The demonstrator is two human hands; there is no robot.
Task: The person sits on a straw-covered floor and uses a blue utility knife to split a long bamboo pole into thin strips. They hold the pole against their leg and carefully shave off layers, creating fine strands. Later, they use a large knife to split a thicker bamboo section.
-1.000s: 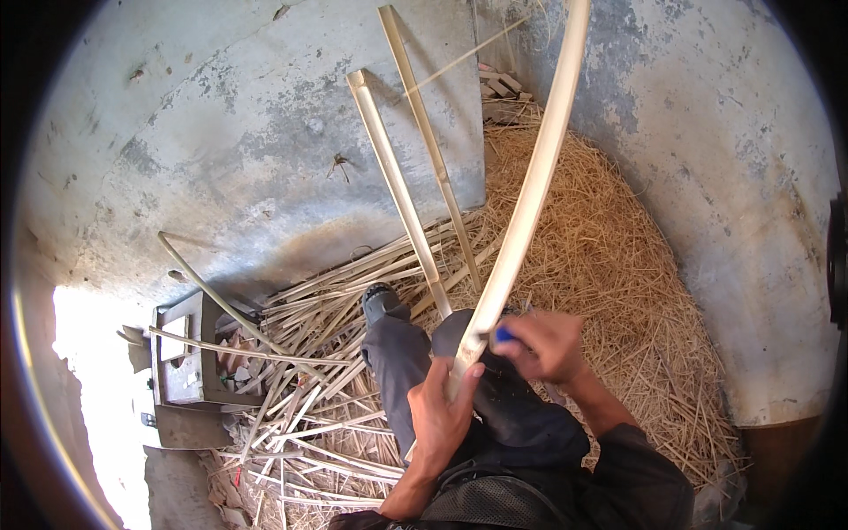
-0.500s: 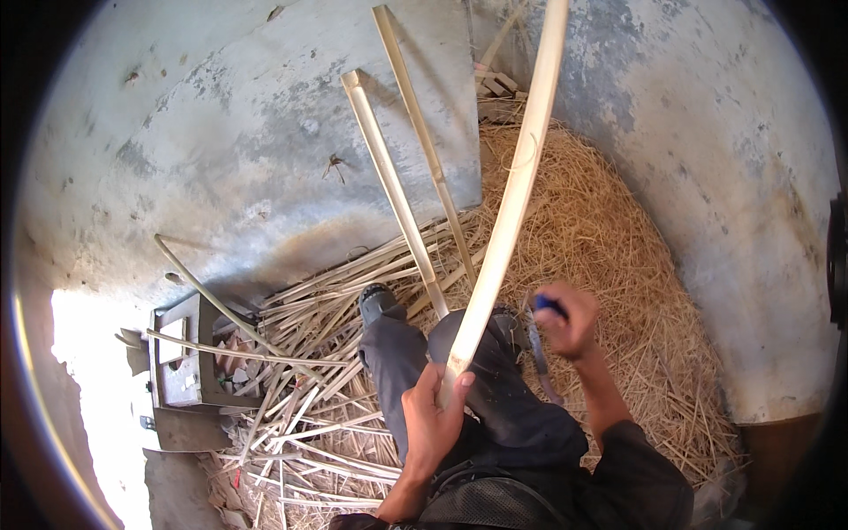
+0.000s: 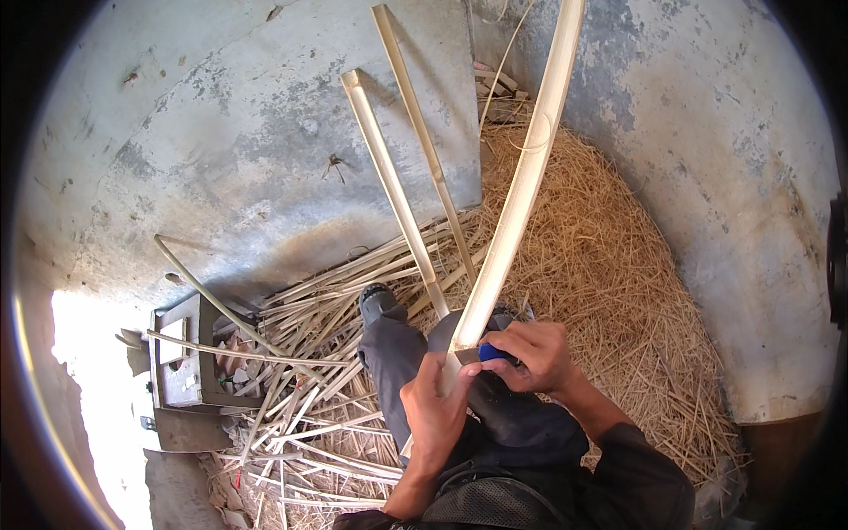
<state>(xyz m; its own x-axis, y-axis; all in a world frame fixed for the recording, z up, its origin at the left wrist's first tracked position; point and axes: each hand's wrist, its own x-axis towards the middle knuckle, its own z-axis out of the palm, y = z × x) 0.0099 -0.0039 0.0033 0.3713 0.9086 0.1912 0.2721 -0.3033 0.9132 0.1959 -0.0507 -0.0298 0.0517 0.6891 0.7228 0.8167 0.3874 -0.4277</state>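
My left hand point(image 3: 433, 408) is closed around the lower part of a long pale split-bamboo strip point(image 3: 519, 199), which slants up and away to the top edge. A thin curl of shaving hangs on the strip's upper part. Close beside the left thumb, my right hand point(image 3: 537, 358) grips a blue-handled knife point(image 3: 491, 353). Its short metal blade lies across the strip just above my left fingers. How deep the edge sits in the bamboo cannot be seen. My right fingers hide part of the handle.
Two more bamboo strips point(image 3: 393, 190) lean against the grey wall point(image 3: 221, 132). Loose split strips point(image 3: 327, 428) cover the floor at left, beside a worn box point(image 3: 184, 353). A heap of fine shavings point(image 3: 609, 256) fills the right side. My dark-trousered legs point(image 3: 389, 353) stretch out below the strip.
My right hand has come left and down with the knife, from apart to against the bamboo. The strip's upper end has shifted slightly right, and my left hand keeps its hold.
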